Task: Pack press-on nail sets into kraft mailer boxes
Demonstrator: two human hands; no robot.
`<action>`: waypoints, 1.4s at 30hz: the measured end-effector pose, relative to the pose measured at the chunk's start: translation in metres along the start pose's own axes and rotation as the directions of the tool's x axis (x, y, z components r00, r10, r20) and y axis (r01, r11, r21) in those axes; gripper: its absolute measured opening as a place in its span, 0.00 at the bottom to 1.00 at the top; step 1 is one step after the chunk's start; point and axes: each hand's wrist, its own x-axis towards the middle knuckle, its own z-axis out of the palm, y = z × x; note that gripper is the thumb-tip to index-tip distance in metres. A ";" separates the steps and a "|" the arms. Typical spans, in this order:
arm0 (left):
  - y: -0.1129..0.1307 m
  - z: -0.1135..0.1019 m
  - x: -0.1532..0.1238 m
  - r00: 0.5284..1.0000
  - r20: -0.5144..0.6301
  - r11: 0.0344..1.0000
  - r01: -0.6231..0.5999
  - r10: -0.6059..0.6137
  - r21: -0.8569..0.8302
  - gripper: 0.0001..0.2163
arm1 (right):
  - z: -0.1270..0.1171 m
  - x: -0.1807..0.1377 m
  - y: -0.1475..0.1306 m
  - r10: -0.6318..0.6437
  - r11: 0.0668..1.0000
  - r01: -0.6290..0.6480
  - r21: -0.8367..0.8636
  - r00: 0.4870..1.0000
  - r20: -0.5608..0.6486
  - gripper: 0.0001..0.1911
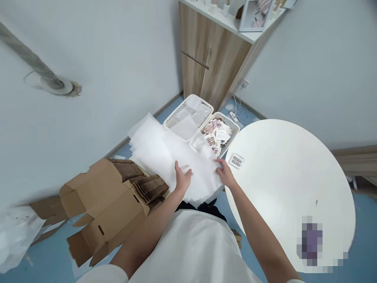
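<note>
The white sheets lie in a loose, spread-out pile, just left of the round worktop. The step in hand seems to be picking sheets apart, and the next move likely calls for a soft pinch, so just one thin sheet lifts. The pile's long way starts near the worktop and runs away from it, with the far end pointing at the wall. The left hand is wide, its thumb and finger apart over the sheets. The right hand, nearer the worktop, touches their edge; I cannot tell if it pinches one.
</note>
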 end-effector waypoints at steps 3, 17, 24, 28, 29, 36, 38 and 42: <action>0.001 0.014 -0.008 0.997 0.071 0.997 -0.044 0.040 0.068 0.43 | -0.019 -0.015 0.001 -0.066 0.969 0.079 -0.235 0.996 0.065 0.17; -0.013 0.138 -0.084 0.847 0.447 0.760 -0.487 0.288 0.431 0.36 | -0.137 -0.148 0.075 0.114 0.989 -0.142 -0.047 0.920 -0.376 0.23; -0.032 0.223 -0.128 0.648 0.703 0.503 -0.729 0.292 0.463 0.35 | -0.179 -0.239 0.144 0.273 0.960 -0.274 0.063 0.853 -0.445 0.27; -0.048 0.255 -0.142 0.580 0.780 0.371 -0.796 0.237 0.479 0.34 | -0.182 -0.267 0.171 0.278 0.947 -0.321 -0.032 0.861 -0.425 0.28; -0.052 0.260 -0.144 0.584 0.782 0.357 -0.793 0.218 0.493 0.34 | -0.182 -0.271 0.176 0.287 0.936 -0.345 -0.072 0.864 -0.413 0.28; -0.062 0.264 -0.153 0.674 0.729 0.244 -0.731 0.120 0.637 0.34 | -0.180 -0.281 0.197 0.245 0.866 -0.384 -0.321 0.884 -0.397 0.27; -0.060 0.260 -0.156 0.693 0.703 0.177 -0.721 0.161 0.670 0.33 | -0.182 -0.283 0.198 0.212 0.849 -0.377 -0.371 0.885 -0.414 0.28; -0.063 0.245 -0.165 0.623 0.749 0.018 -0.771 0.226 0.636 0.28 | -0.186 -0.282 0.194 0.123 0.803 -0.341 -0.489 0.898 -0.423 0.27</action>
